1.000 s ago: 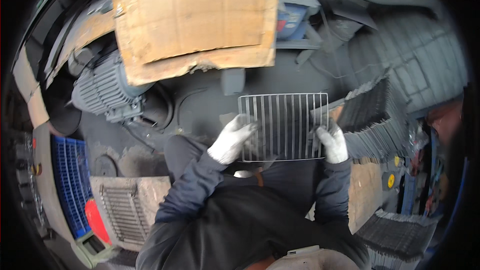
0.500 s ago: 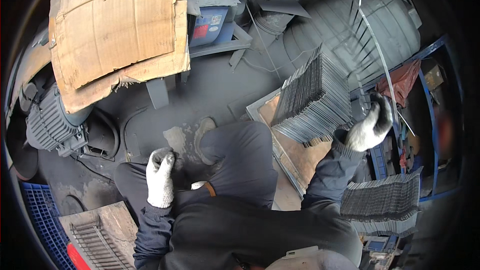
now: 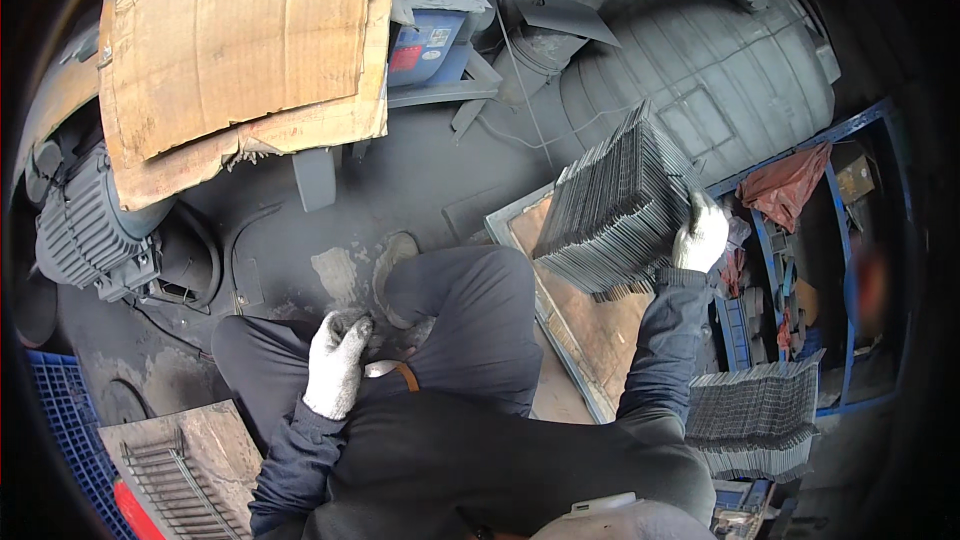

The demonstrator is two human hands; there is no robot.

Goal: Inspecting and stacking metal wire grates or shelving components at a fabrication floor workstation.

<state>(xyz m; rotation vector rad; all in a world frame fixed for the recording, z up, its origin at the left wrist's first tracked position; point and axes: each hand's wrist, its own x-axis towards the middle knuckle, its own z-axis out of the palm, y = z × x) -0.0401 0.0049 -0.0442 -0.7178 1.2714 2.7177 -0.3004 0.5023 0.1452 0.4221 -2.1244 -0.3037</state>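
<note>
A tall stack of dark slatted metal grates (image 3: 610, 210) stands to my right on a board-topped stand. At the stack's right edge is my white-gloved right hand (image 3: 702, 235), its fingers closed on the edge of a grate there; the fingertips are partly hidden. My left hand (image 3: 336, 365), also in a white glove with greyed fingers, is held over my lap. Its fingers are curled together, and what they hold, if anything, cannot be made out.
A second grate stack (image 3: 755, 415) is at lower right, beside a blue-framed shelf (image 3: 850, 240). Loose grates lie on a board (image 3: 215, 440) at lower left. A motor (image 3: 95, 230), cardboard sheets (image 3: 240, 50) and a large grey tank (image 3: 700, 80) stand around me.
My right hand has brought a slatted grate from the right, where it was held upright, leftward onto the stack's edge. The left hand has shifted slightly right and down.
</note>
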